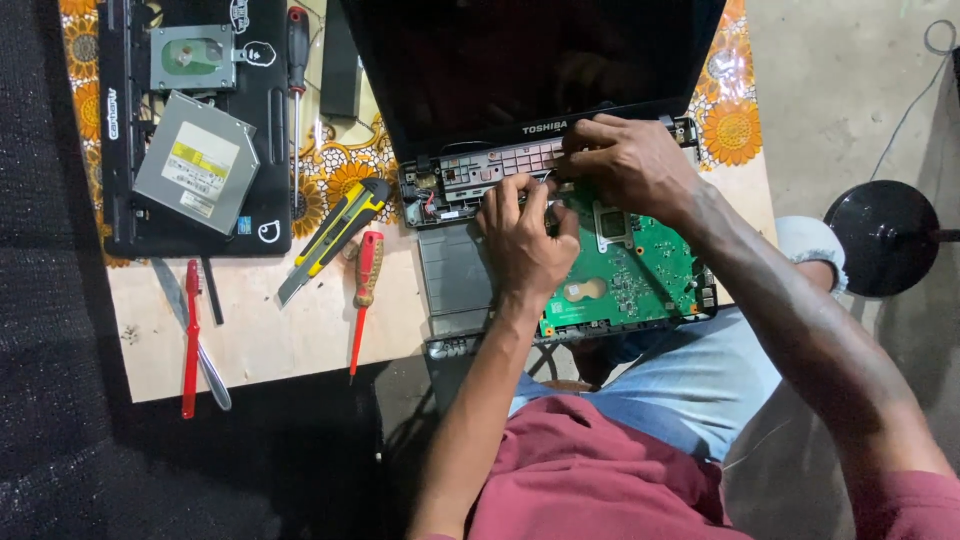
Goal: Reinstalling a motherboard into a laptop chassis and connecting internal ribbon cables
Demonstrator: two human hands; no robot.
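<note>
- Head view, looking straight down: an opened-up laptop (520, 150) is laid at the table edge with its dark screen tipped back, so the stripped base is fully exposed to both hands.
- A green circuit board (625, 270) is seen lying loose over the right half of the base, partly overhanging toward the lap, probably so the area under it can be got at.
- The left hand (525, 235) is curled with fingertips pinched down at the seam between board and bare keyboard bay; whether something small is gripped there can't be told.
- The right hand (625, 160) is pressed fingers-together just above it, against the hinge strip, apparently steadying the frame.
- Just left of the left hand, a yellow utility knife (335, 235) and a red-handled screwdriver (364, 285) are parked within easy reach.
- Further left, a silver optical drive (195, 165) is rested on a second black laptop (190, 130), kept out of the way.
- Another red screwdriver (190, 335) is left near the table's (290, 330) front edge.
</note>
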